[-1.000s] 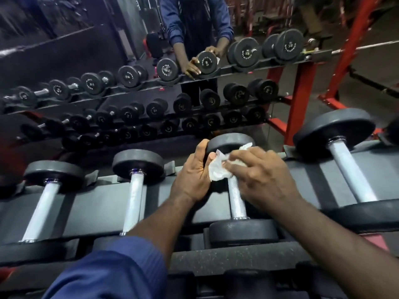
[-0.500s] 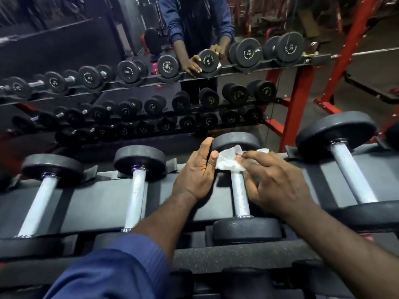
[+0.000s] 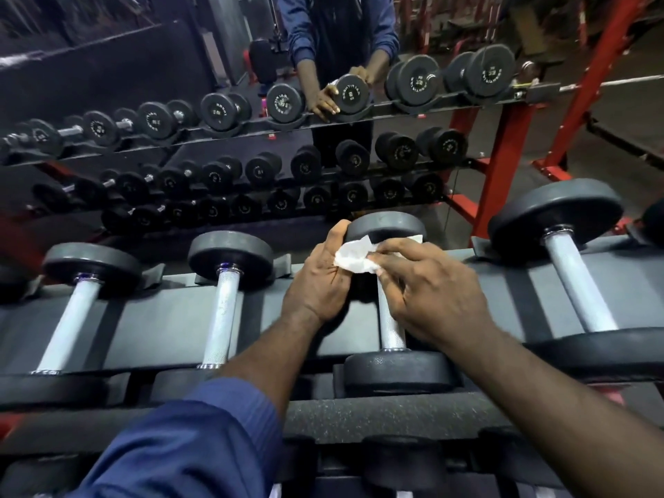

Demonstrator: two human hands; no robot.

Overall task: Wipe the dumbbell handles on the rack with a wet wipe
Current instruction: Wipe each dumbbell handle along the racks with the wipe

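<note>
A dumbbell with black heads and a knurled silver handle (image 3: 391, 327) lies on the top shelf of the rack (image 3: 154, 325), straight ahead of me. A crumpled white wet wipe (image 3: 354, 258) sits at the far end of that handle, just under the far head (image 3: 386, 226). My right hand (image 3: 431, 292) pinches the wipe and wraps over the handle's upper part. My left hand (image 3: 319, 278) rests beside the far head, thumb up against it, fingers touching the wipe's left edge. The handle's upper half is hidden.
Three more dumbbells lie on the same shelf: two on the left (image 3: 224, 318) (image 3: 68, 325) and a bigger one on the right (image 3: 578, 285). A mirror ahead reflects a rack full of dumbbells (image 3: 251, 163) and a person. Red frame posts (image 3: 503, 156) stand at the right.
Both hands and the wipe have slid up the handle toward the far head. More bare handle shows below my right hand now.
</note>
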